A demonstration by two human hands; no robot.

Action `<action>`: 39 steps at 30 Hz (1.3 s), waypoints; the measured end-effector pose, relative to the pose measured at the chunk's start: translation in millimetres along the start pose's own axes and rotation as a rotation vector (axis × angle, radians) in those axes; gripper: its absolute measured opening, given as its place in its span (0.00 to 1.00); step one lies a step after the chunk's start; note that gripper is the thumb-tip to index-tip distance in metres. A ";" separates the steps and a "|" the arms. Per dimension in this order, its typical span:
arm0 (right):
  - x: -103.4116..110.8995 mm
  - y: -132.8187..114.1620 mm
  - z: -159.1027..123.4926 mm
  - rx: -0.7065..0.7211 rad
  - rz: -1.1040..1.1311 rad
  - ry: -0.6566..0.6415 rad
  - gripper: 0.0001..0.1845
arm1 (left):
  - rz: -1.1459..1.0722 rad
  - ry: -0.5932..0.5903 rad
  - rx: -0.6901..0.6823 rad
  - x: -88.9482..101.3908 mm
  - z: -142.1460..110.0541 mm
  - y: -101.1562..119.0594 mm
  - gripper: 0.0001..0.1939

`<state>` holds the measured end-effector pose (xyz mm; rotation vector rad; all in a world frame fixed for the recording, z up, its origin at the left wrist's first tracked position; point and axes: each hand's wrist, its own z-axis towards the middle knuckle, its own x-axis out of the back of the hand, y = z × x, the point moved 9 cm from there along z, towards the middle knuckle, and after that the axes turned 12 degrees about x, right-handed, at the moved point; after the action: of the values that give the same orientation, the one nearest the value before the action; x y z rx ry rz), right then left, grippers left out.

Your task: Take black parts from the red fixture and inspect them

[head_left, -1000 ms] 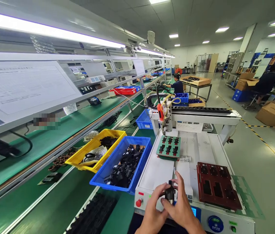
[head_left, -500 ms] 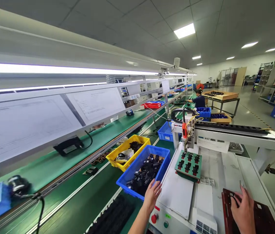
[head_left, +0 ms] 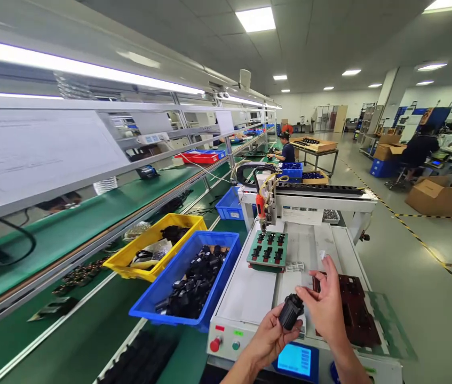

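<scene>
My left hand [head_left: 269,336] is closed round a small black plastic part [head_left: 290,311] and holds it above the front of a white machine bed [head_left: 250,293]. My right hand [head_left: 325,306] touches the same part with thumb and fingers; its index finger is raised with a tiny white piece at the tip. A dark red fixture tray [head_left: 356,309] lies just behind the right hand. A green fixture [head_left: 268,249] loaded with black parts sits under the machine's tool head [head_left: 263,205].
A blue bin [head_left: 145,304] of black parts and a yellow bin [head_left: 127,261] stand left of the machine on the green conveyor. The gantry rail [head_left: 317,198] crosses the bed. People work further down the line and at the right, near cardboard boxes [head_left: 437,196].
Half a second ago my left hand reached toward the blue bin and my right lay on the red tray. Now both hands meet over the machine front with a black part between them.
</scene>
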<state>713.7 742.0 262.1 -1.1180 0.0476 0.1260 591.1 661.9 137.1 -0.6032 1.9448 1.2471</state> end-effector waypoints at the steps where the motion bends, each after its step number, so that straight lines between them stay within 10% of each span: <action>1: -1.4 -2.6 -4.7 -0.016 0.035 -0.003 0.51 | -0.025 -0.005 0.004 -5.2 -4.0 -1.6 0.39; 6: -5.5 -14.3 -22.2 -0.048 0.168 -0.042 0.45 | -0.062 0.042 0.024 -10.9 -25.6 -9.2 0.26; 10: -2.0 -12.6 -31.7 -0.048 0.160 -0.096 0.41 | -0.014 -0.024 0.015 -23.9 -36.9 -4.2 0.36; 18: -3.5 10.1 -69.1 -0.306 0.224 -0.181 0.45 | 0.431 0.348 -0.358 -28.0 -61.7 53.9 0.31; 39: -23.1 6.5 -80.7 -0.233 -0.059 -0.394 0.51 | 0.587 0.567 -0.339 -26.3 -76.8 56.0 0.27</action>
<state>692.0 670.5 223.3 -1.3079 -0.3594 0.3025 542.2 615.5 209.1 -0.6196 2.5102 1.9596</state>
